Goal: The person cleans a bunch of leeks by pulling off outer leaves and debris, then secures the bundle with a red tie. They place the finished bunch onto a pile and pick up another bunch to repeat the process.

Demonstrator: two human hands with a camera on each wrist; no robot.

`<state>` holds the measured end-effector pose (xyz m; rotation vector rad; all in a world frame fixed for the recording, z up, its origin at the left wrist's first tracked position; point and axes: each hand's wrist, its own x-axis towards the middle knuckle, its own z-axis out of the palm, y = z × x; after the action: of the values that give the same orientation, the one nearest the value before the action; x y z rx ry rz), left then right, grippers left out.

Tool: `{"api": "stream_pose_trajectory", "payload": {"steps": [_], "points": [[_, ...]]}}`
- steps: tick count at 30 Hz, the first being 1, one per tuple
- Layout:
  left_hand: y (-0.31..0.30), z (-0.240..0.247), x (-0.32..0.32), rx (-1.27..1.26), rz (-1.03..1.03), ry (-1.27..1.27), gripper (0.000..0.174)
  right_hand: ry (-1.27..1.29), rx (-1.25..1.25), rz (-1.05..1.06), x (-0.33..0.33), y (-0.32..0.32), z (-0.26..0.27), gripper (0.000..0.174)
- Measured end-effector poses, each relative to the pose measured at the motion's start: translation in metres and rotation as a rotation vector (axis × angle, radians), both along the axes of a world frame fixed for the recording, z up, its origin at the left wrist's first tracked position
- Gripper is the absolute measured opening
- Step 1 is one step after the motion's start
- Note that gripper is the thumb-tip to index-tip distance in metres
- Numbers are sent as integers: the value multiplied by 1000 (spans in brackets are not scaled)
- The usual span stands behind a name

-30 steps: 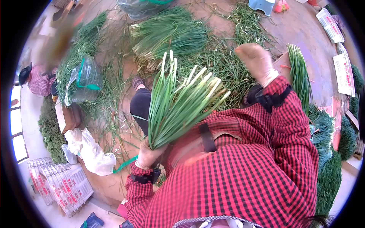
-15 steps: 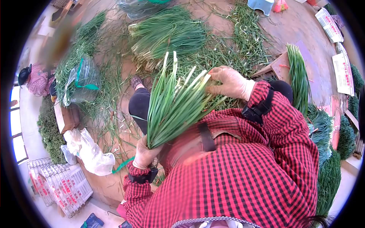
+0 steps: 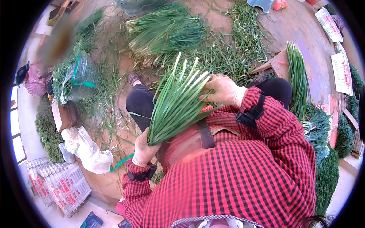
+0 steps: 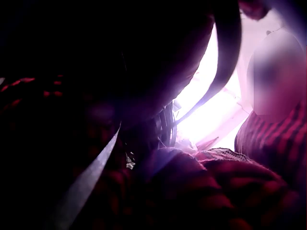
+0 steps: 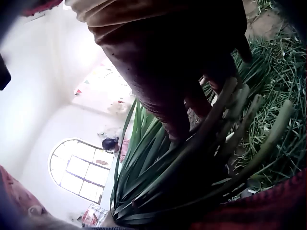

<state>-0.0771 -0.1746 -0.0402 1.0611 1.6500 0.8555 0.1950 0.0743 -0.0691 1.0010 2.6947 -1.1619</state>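
Observation:
A bunch of garlic chives, green with pale stem ends, fans upward over the person's lap. The gloved left hand grips its gathered leaf end at the bottom. At the upper right side of the bunch, the gloved right hand pinches some stalks just below their pale ends. In the right wrist view, the fingers of that hand reach down among the stalks. The left wrist view is mostly dark, with the left hand's work hidden and checked cloth showing.
A large pile of chives lies ahead on the floor, with loose trimmings around it. Another bundle rests on a wooden box at the right. White plastic bags and stacked printed boxes stand at the left. Another person is far left.
The right hand has come in from the upper right, away from the bunch, and taken hold of stalks at its side. The left hand keeps its grip; the bunch has tilted slightly.

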Motion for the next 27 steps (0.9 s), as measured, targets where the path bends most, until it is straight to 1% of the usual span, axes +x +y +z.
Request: {"api": "stream_pose_trajectory", "payload": {"steps": [3,4,5,6,7,8,9,10,11,13,14,15,16,18,21,24,26,27], "points": [[-5,-2,-5,-18,-9,-16,36,-70,-68,-33,-7,-4,-3,45],[-6,-3,-6,-23,-18,-13,35,-70,-158,-46,-7,-6,-5,41],[-6,-3,-6,-30,-11,-21,40,-72,-249,-59,-6,-6,-7,38],[-5,0,-6,-37,-61,48,43,-74,-341,-69,-6,-8,-9,34],[-2,5,-7,-44,-109,117,45,-64,-316,-50,-5,-12,-5,34],[0,10,-8,-53,-158,186,48,-18,-355,-28,-3,-14,-11,34],[1,13,-7,-54,-172,171,55,26,-394,-6,2,-17,-17,35],[2,13,-7,-68,-168,144,55,71,-433,16,7,-18,-22,35],[3,14,-7,-81,-163,116,55,45,-404,71,13,-18,-26,34],[2,13,-9,-100,-173,79,56,-72,-326,96,10,-28,-3,37],[3,13,-8,-95,-164,84,52,-129,-284,103,10,-32,5,38],[4,13,-7,-87,-155,89,48,-152,-234,183,11,-34,2,39],[5,10,-7,-80,-143,97,45,-73,-169,210,13,-37,0,35],[2,7,-8,-91,-125,25,48,-116,7,305,13,-36,6,25],[3,9,-6,-109,-113,-60,51,-219,231,394,18,-31,20,19],[6,9,-4,-103,-123,-107,53,-144,309,389,29,-25,25,16],[11,16,0,-93,-140,-134,54,-175,350,369,32,-21,34,14],[12,18,5,-95,-80,-243,54,-190,389,350,35,-18,34,14]]}}
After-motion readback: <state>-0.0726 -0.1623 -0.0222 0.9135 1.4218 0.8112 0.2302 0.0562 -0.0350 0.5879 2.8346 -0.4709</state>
